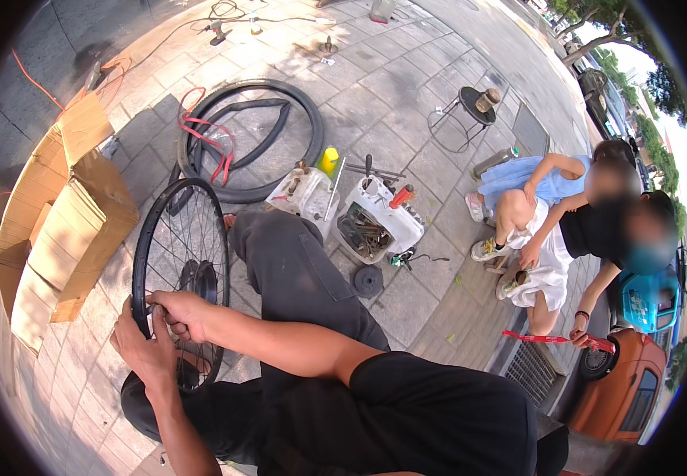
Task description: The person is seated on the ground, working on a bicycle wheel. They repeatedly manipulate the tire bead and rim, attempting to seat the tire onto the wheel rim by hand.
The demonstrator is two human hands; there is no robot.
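A bicycle wheel (138, 262) with a black rim and thin spokes stands upright between my bent legs. My left hand (146, 343) wraps round the near part of its rim from the outside. From the spoke side, my right hand (182, 314) presses bent fingers against the same stretch of rim, close to the left fingertips. Whatever small part may lie between the fingers is hidden. Through the spokes dark footwear (199, 279) shows. Beyond the wheel a loose black tire (316, 127) lies on the paving, with an inner tube (268, 143) and a red strap (220, 151) across it.
An opened cardboard box (97, 214) stands left of the wheel. Cut plastic containers (351, 246) with tools, a yellow bottle (329, 159) and a dark round coil (368, 280) are right of my knee. Two people sit at right, one holding a red object (597, 343). A stool (474, 103) stands farther off.
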